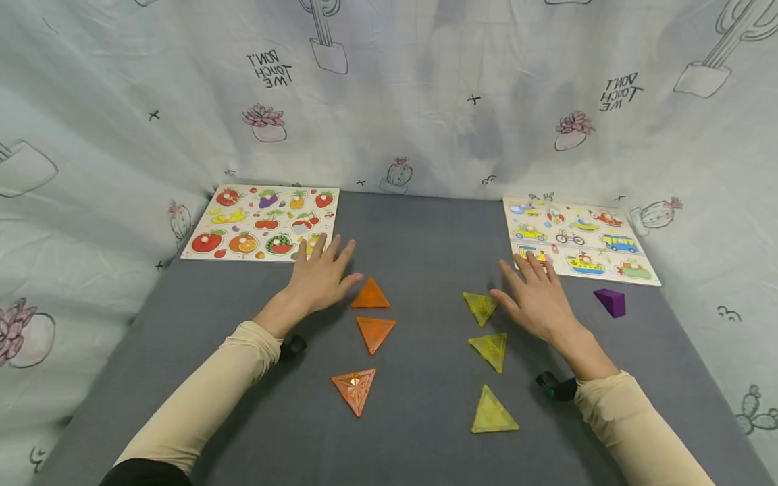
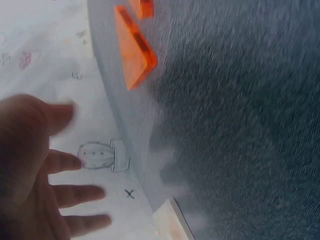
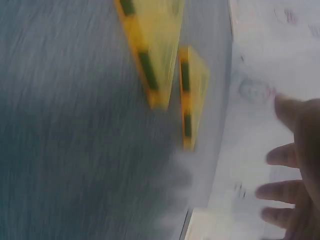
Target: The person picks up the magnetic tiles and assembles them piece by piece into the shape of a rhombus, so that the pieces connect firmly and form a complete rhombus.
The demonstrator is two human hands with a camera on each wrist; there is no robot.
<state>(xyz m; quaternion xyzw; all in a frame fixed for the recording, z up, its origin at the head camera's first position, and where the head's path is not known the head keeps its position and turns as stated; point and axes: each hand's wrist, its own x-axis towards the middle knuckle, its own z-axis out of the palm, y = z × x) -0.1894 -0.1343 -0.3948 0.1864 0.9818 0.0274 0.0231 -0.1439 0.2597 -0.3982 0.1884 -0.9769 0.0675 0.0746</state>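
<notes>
Nearest you, at the lower centre of the head view, lie the patterned orange triangle [image 1: 355, 388] and, to its right in the frame, the largest-looking yellow triangle [image 1: 494, 415]. Beyond them, around mid-frame, come the middle orange triangle [image 1: 374, 331] and the middle yellow triangle [image 1: 491, 349]; farther still, the far orange triangle [image 1: 371, 297] and the far yellow triangle [image 1: 480, 308]. All six lie flat and apart on the grey tabletop [image 1: 425, 405], in two loose columns.

Your left hand [image 1: 319, 280] hovers left of the orange column, fingers spread, holding nothing. Your right hand [image 1: 536, 297] is likewise spread and holds nothing, its thumb close by the far yellow triangle; you can't tell from here whether they touch. The purple block [image 1: 611, 303] sits right of that hand.

At the back are the fruit board [image 1: 250, 228], upper left, and the vehicle board [image 1: 562, 252], upper right; fingers overlap both in view. You seem to be between grips; taking a triangle would call for lowering your fingers and pinching its edges.
</notes>
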